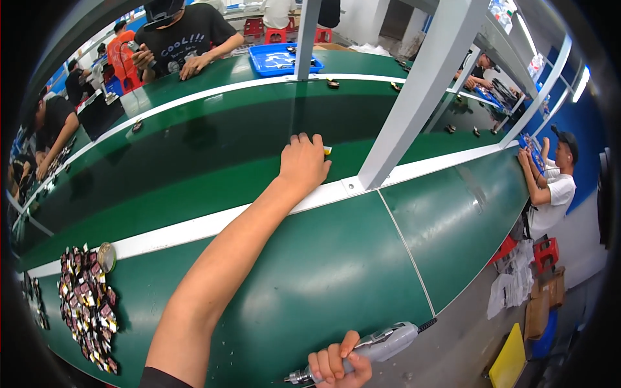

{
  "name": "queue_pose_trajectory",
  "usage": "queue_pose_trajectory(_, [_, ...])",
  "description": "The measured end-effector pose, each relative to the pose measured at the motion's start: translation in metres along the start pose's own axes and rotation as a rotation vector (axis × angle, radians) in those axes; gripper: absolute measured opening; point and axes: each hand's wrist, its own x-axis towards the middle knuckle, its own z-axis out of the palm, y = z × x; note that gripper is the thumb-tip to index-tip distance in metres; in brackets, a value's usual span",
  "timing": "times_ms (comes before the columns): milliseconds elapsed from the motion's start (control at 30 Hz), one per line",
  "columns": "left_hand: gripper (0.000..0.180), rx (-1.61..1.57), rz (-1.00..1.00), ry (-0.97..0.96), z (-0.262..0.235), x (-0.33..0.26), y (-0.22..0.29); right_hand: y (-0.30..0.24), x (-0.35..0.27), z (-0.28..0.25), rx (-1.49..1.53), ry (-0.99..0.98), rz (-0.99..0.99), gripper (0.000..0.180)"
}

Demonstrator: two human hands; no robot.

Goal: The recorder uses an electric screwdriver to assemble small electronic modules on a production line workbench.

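Observation:
My left hand [305, 158] is stretched out, palm down, over the near side of the green conveyor belt [213, 165]. Its fingers are curled, and a small part with a yellow-and-white end [327, 150] pokes out beside the thumb; the rest of it is hidden under the hand. Low in the view, my right hand [339, 363] is wrapped around a grey-white electric screwdriver [388, 341]. The screwdriver's metal tip points left and its black cord leaves to the right, over the table's near edge.
Left on the green table [310, 271] lies a heap of small dark parts [87, 304], with a round roll or tin [107, 257] beside it. A grey post [414, 90] rises right of my left hand. Co-workers sit across the belt, near a blue tray [275, 61]; another person [553, 187] is at right.

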Motion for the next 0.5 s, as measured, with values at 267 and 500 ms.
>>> queue_pose_trajectory(267, [0.028,-0.030,0.303,-0.002,-0.004,-0.010,-0.025,0.000,-0.005,-0.001,0.035,-0.044,0.056,0.013])
queue_pose_trajectory(500, [0.038,-0.256,0.680,-0.178,-0.072,-0.147,0.000,-0.009,-0.009,-0.011,-0.072,-0.022,0.061,0.012])
